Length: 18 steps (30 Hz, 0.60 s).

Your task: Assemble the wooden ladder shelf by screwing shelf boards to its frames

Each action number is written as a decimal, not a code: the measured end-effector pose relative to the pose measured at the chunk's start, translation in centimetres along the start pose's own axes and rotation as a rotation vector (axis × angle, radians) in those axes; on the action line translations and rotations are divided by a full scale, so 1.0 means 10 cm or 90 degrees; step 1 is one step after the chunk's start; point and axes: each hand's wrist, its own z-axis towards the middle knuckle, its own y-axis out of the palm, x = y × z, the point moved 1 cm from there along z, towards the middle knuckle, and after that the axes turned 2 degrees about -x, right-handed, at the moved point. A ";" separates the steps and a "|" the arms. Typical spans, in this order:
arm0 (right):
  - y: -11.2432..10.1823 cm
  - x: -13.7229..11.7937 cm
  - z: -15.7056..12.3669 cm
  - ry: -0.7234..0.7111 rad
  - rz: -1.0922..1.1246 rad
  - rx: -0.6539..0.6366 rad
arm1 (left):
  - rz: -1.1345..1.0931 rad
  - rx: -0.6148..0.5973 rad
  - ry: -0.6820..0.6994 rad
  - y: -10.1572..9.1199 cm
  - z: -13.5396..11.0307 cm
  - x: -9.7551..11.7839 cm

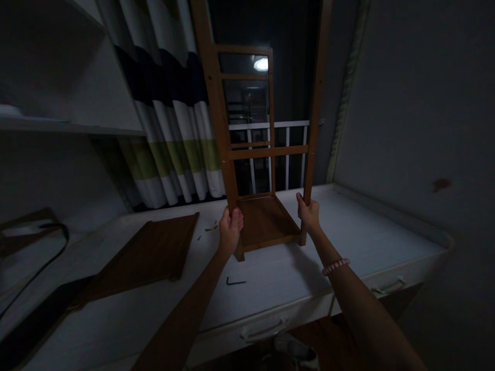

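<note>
A tall wooden shelf frame [266,152] stands upright on a white desk [348,242], with one brown shelf board fitted at its bottom. My left hand [230,228] is wrapped round the frame's front left post near its foot. My right hand [308,212] grips the front right post at about the same height; a bead bracelet [334,266] sits on that wrist. The frame's top runs out of view.
A loose brown board [154,252] lies flat on the desk to the left. A hex key [235,281] lies near the front edge and small screws [211,227] lie by the board. Striped curtains [170,103], a dark window and a white railing stand behind. Drawer handles [265,330] show below.
</note>
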 end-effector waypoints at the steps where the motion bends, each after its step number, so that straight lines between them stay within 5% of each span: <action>1: 0.00 0.00 0.00 -0.010 -0.015 0.008 | -0.002 0.000 0.001 0.01 0.00 0.00; 8: -0.01 -0.04 -0.03 -0.031 -0.113 0.056 | 0.057 -0.018 0.063 -0.16 -0.01 -0.03; 15: 0.01 -0.04 -0.03 -0.024 -0.140 0.083 | 0.471 0.133 0.009 -1.14 -0.01 -0.50; 18: 0.02 0.00 -0.01 -0.012 -0.136 0.080 | 0.572 0.171 -0.031 -1.41 -0.06 -0.66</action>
